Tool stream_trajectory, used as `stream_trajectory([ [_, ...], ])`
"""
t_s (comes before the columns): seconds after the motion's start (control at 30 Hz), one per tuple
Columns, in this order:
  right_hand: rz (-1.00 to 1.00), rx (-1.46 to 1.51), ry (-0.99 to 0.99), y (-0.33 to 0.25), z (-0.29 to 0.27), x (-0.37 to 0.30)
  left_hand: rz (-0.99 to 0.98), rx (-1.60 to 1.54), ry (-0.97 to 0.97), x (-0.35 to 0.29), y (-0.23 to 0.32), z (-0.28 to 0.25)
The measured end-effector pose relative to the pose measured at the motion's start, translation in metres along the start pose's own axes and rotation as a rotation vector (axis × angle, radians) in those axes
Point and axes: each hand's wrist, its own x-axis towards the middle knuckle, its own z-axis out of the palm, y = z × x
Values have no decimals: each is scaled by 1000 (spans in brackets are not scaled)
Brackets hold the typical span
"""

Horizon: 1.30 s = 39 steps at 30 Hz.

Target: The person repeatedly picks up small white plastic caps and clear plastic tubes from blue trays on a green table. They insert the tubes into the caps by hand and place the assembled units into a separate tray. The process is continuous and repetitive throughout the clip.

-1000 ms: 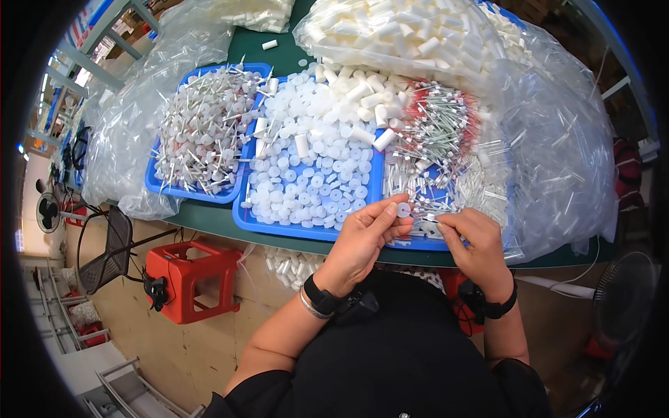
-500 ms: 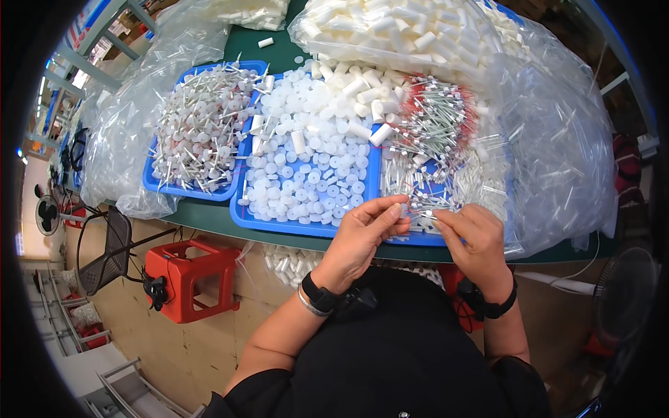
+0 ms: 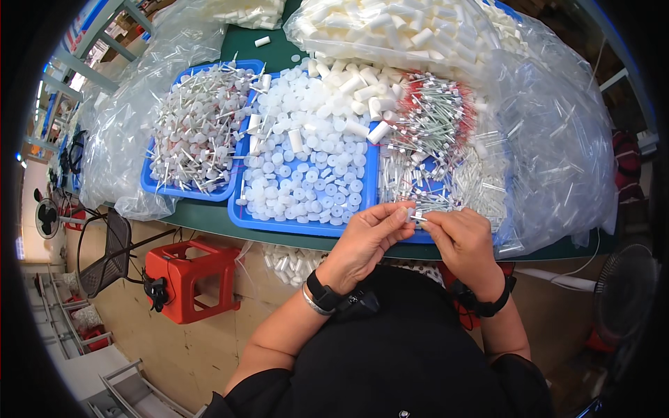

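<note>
My left hand [image 3: 366, 240] pinches a small translucent white disc [image 3: 410, 212] between thumb and fingertips, over the front edge of the right-hand tray. Close against it, my right hand [image 3: 465, 242] is closed on a thin pin-like white part [image 3: 419, 218], its end meeting the disc. Whether the part has passed into the disc is too small to tell. Just beyond my hands, pins with red wires [image 3: 435, 118] and thin clear tubes [image 3: 474, 182] lie heaped. Many loose discs [image 3: 313, 184] fill the middle blue tray [image 3: 293, 227].
At left, another blue tray [image 3: 146, 174] holds assembled pins with discs. White foam-like cylinders [image 3: 401, 31] fill a plastic bag at the back. Clear plastic bags [image 3: 557, 160] flank the trays. A red stool [image 3: 188, 279] stands on the floor at left, a fan [image 3: 624, 292] at right.
My right hand has moved left toward my left hand, bringing the pin-like part up to the disc. My left hand has shifted slightly right.
</note>
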Motion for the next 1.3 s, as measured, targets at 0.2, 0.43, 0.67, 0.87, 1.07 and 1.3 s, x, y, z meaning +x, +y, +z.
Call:
stream_trajectory([
  [0.2,14,-40,72,0,15,-3,-13,-96,-28,2,-8,-1],
  [0.43,50,119,93,3,20,0,-48,-92,-76,4,-6,0],
  [0.67,136,124,26,4,16,-2,3,-64,-42,6,-5,4],
  [0.87,344,86,-24,26,-28,4,192,-50,63,2,20,-1],
  [1.07,88,-229,-335,36,-33,-11,161,-36,126,-1,25,-2],
  [1.3,-45,-425,-449,49,-21,-14,131,-23,86,1,16,-4],
])
